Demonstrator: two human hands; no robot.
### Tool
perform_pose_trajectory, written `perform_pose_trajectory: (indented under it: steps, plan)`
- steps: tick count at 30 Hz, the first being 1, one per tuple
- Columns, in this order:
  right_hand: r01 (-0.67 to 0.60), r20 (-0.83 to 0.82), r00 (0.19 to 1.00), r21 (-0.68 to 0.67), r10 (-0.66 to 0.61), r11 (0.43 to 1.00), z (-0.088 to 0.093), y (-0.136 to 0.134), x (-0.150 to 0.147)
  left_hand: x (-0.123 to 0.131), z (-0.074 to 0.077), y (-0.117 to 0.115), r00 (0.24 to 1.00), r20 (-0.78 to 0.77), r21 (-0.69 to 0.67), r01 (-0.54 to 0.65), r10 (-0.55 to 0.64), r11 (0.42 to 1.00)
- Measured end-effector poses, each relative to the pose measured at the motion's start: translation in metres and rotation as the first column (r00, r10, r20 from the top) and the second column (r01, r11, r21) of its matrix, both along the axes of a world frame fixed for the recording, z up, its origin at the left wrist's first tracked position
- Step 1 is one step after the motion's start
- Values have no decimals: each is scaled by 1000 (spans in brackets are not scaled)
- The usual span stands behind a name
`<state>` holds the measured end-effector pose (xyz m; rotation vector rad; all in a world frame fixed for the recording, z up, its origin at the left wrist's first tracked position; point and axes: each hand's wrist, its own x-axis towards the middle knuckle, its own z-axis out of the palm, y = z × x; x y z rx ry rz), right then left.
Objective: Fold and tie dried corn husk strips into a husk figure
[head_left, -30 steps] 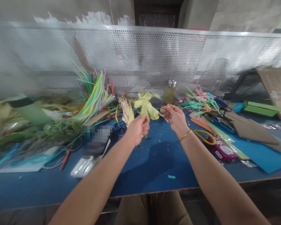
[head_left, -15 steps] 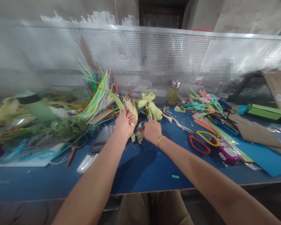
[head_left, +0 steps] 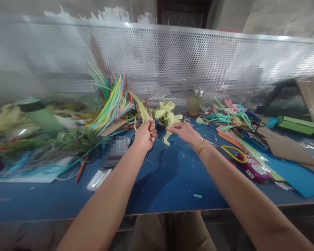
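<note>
My left hand [head_left: 146, 136] is closed around a bunch of pale green corn husk [head_left: 142, 109], whose long tapering end points up and to the left. My right hand [head_left: 187, 134] is in a pinch to its right, thumb and forefinger on a small pale husk strip [head_left: 166, 138] that hangs down to the table. Just beyond the fingertips lies a heap of crumpled yellow-green husks [head_left: 164, 111], partly behind the strip. Scissors with yellow handles [head_left: 234, 155] lie right of my right wrist, partly covered by the forearm.
Colourful pipe cleaners [head_left: 111, 101] stand at the back left, near a green bottle [head_left: 40, 115]. A phone [head_left: 117, 151] lies beside my left forearm. A glass jar [head_left: 195, 103] stands against the perforated metal screen [head_left: 178, 59]. Paper sheets and cardboard [head_left: 285, 143] spread at the right.
My right hand has moved right and slightly up, away from my left hand, with the husk strip at its fingertips. My left hand has shifted slightly right, still gripping the corn husk.
</note>
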<state>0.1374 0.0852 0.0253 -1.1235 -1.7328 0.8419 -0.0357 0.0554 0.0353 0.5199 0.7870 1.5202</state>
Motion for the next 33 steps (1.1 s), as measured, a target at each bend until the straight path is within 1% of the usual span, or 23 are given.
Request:
perform_pose_trajectory:
  steps: [2, 4, 8, 12, 15, 17, 20, 22, 23, 26, 28, 31, 33]
  plan:
    - [-11, -9, 1000, 92, 12, 996, 5, -4, 9, 7, -2, -3, 997, -40, -8, 61, -61, 998]
    - [-26, -45, 998, 115, 32, 993, 8, -8, 12, 13, -5, -6, 989, -72, -14, 127, -128, 992]
    - [-65, -95, 993, 70, 72, 995, 8, -17, 10, 23, -14, -9, 960, -117, -38, 251, -253, 967]
    - [-136, -162, 978, -19, 132, 990, 6, -25, 9, 31, -23, -10, 924, -170, -87, 332, -342, 939]
    - [-133, -154, 980, -32, 127, 991, 4, -28, 10, 35, -27, -11, 915, -197, -94, 339, -351, 936]
    - [-126, -183, 975, -6, 123, 992, 2, -30, 8, 38, -27, -12, 914, -204, -93, 338, -350, 937]
    - [-78, -271, 959, 49, 88, 996, -3, -33, 0, 40, -27, -14, 899, -200, -89, 379, -389, 921]
    - [-34, -285, 957, 70, 53, 997, -7, -33, -5, 41, -26, -14, 889, -184, -93, 408, -419, 908]
    - [-15, -261, 965, 86, 37, 996, -9, -33, -6, 41, -26, -14, 890, -170, -98, 411, -422, 906]
    - [39, -117, 993, 162, -20, 986, -10, -32, -5, 43, -25, -14, 900, -129, -127, 401, -416, 907]
    - [70, -61, 996, 190, -59, 979, -8, -31, -3, 42, -24, -14, 904, -102, -143, 401, -416, 905]
    - [91, -64, 995, 188, -80, 978, -7, -32, -1, 40, -23, -13, 904, -65, -156, 410, -423, 899]
    - [79, -89, 994, 175, -64, 981, -7, -33, -1, 38, -22, -12, 894, -43, -157, 435, -446, 887]
